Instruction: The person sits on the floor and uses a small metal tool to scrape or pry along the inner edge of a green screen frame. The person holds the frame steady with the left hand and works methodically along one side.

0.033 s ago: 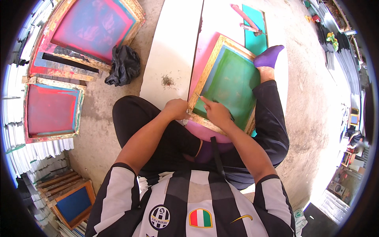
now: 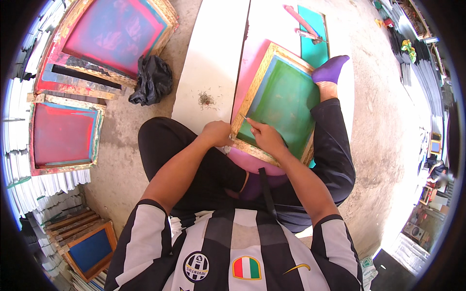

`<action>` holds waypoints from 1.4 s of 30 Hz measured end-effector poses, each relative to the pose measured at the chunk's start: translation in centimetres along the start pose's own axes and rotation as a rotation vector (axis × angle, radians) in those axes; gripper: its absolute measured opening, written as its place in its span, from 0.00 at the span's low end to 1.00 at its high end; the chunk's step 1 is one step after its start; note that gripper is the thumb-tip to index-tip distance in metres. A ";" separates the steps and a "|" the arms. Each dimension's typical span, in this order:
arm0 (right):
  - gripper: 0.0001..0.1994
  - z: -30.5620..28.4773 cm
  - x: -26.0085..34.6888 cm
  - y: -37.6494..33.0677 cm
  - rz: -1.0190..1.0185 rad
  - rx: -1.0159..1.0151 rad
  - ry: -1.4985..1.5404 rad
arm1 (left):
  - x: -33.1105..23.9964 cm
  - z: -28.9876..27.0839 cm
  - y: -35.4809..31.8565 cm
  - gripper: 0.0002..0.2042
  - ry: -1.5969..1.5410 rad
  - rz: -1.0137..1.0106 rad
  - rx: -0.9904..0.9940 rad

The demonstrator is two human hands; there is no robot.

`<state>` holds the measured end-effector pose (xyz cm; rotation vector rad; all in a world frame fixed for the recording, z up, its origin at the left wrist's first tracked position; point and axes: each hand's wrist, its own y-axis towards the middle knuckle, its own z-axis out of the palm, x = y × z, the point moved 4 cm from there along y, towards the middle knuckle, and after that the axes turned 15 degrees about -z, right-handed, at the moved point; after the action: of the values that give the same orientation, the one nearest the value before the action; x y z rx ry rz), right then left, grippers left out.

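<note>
- Gripping the near corner of the green screen frame (image 2: 284, 104), the left hand (image 2: 217, 133) is closed on its wooden edge.
- Frame rests on the person's lap, over the white board (image 2: 208, 53).
- Right hand (image 2: 266, 137) pinches a thin stick (image 2: 244, 118) against the mesh.

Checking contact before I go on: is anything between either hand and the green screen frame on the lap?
Nothing visible. The left hand grips the near-left corner of the wooden screen frame, and the right hand rests on its green mesh, holding a thin tool whose tip touches the mesh.
</note>
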<state>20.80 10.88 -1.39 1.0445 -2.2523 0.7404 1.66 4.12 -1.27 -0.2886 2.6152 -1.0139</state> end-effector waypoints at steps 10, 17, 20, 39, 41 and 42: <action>0.19 -2.1 3.5 -0.5 0.142 0.121 -0.296 | 0.5 -0.1 -0.5 0.26 -0.023 -0.002 0.018; 0.20 2.6 -3.9 0.2 -0.204 -0.285 0.445 | 0.4 0.4 0.1 0.24 -0.018 0.011 0.026; 0.20 1.0 -1.4 -0.4 -0.079 -0.190 0.233 | 0.8 0.5 0.0 0.24 -0.039 0.002 0.026; 0.20 -2.4 0.3 -0.1 -0.010 -0.109 -0.051 | 0.5 -0.1 -0.4 0.22 -0.070 -0.017 0.026; 0.19 -2.4 0.4 0.1 -0.011 -0.107 -0.101 | 0.5 0.1 -0.4 0.22 -0.071 -0.015 0.024; 0.19 -2.3 0.3 0.2 -0.024 -0.109 -0.132 | 0.6 0.4 -0.1 0.22 -0.066 -0.008 0.012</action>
<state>21.04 12.34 0.36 1.0942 -2.3585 0.5459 1.26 3.60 -1.58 -0.3244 2.5499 -1.0047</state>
